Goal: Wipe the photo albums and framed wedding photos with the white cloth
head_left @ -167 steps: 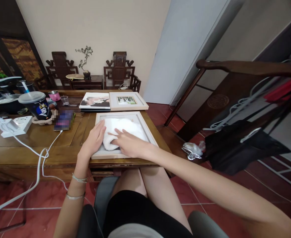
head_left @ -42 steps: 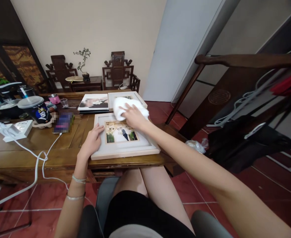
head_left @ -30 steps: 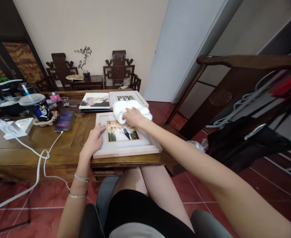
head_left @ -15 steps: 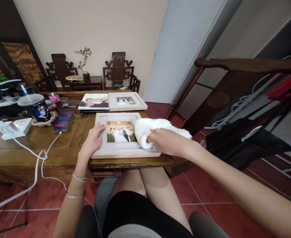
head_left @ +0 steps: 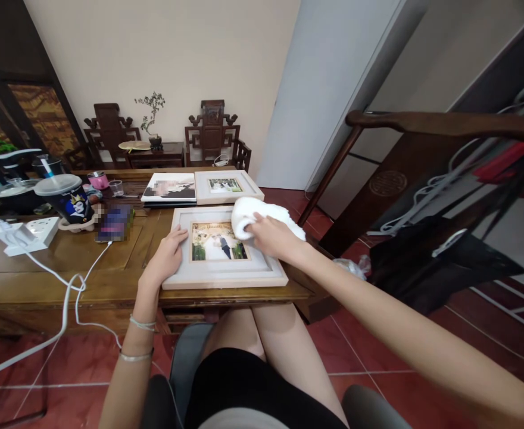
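A pale wooden picture frame lies flat near the table's front edge, with a small photo of a couple inside a wide white mount. My left hand grips the frame's left side, its fingers lying over the edge. In my right hand is a bunched white fluffy cloth, held against the frame's upper right part. That cloth hides the frame's top right corner and spills past its right side.
Behind lie a second framed photo and a stack of photo panels. To the left are a phone on a cable, a power strip and a lidded cup. A wooden chair stands at the right.
My right hand and the white cloth have moved up and left across the frame, from its lower right to its upper right. My left hand stays on the left edge.
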### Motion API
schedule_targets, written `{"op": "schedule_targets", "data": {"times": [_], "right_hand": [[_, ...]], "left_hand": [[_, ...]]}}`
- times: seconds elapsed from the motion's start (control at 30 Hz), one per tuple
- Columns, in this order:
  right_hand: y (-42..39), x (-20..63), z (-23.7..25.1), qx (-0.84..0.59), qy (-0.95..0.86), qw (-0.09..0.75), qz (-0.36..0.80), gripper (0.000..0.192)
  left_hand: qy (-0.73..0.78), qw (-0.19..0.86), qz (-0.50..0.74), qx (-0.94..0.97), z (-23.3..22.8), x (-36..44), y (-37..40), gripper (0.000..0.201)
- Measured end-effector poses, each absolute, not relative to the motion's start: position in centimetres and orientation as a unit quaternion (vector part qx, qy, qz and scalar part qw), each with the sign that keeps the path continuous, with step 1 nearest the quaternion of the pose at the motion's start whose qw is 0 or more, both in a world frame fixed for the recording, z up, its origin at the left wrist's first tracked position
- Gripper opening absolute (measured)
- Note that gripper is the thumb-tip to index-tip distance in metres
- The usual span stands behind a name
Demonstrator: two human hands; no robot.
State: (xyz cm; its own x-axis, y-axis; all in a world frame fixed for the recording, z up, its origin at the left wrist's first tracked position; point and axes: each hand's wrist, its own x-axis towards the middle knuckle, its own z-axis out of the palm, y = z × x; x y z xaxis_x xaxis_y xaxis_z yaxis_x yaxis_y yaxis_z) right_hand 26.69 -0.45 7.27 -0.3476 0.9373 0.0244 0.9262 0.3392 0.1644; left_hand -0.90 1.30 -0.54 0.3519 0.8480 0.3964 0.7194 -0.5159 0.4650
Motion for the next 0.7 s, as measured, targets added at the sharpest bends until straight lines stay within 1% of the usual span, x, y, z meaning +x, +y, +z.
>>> {"op": "schedule_targets", "data": {"times": [0.1,0.2,0.3,0.47,0.53,0.6,0.7], "right_hand": [[3.6,26.2,6.3,0.542,0.832,0.014,0.117,0.038],[4.8,25.4,5.8,0.517,0.843,0.041,0.144,0.036],[2.5,24.8,6.4,0.506,0.849,0.085,0.124,0.038],[-4.5,24.8,9.6,0.47,0.868,0.159,0.032,0.034],[-6.7,24.7,10.6,0.449,0.877,0.172,-0.009,0.034],[-7.9,24.3,10.8,0.429,0.889,0.159,-0.039,0.036],[-7.5,23.6,9.4,0.437,0.892,0.104,-0.053,0.043]], "left_hand": [[0.488,0.105,0.303,0.812,-0.5,-0.9,1.2,0.053],[0.496,0.101,0.303,0.807,-0.6,-0.8,1.3,0.053],[0.501,0.097,0.301,0.805,-0.7,-0.8,1.3,0.052],[0.506,0.1,0.297,0.803,-0.6,-0.5,1.1,0.05],[0.512,0.101,0.285,0.804,-0.4,-0.3,0.9,0.05],[0.518,0.105,0.272,0.804,-0.2,-0.2,0.8,0.051],[0.52,0.108,0.265,0.805,-0.1,-0.1,0.7,0.051]]}}
